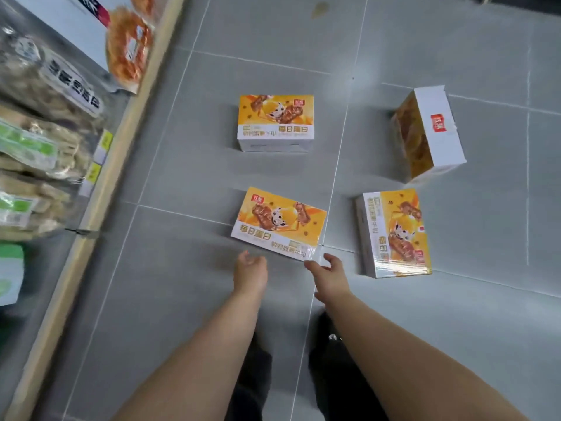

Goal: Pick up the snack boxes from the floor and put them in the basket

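In the head view we have our left hand (pixel 250 268) and right hand (pixel 328 271) spread open and empty, the orange-and-white cardboard snack box (pixel 279 223) flat on the floor at twelve o'clock, long axis ten-to-four, right hand nearer.

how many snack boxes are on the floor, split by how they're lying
flat snack boxes, picture face up: 3
tipped snack box, standing on a side with a white panel up: 1
total: 4
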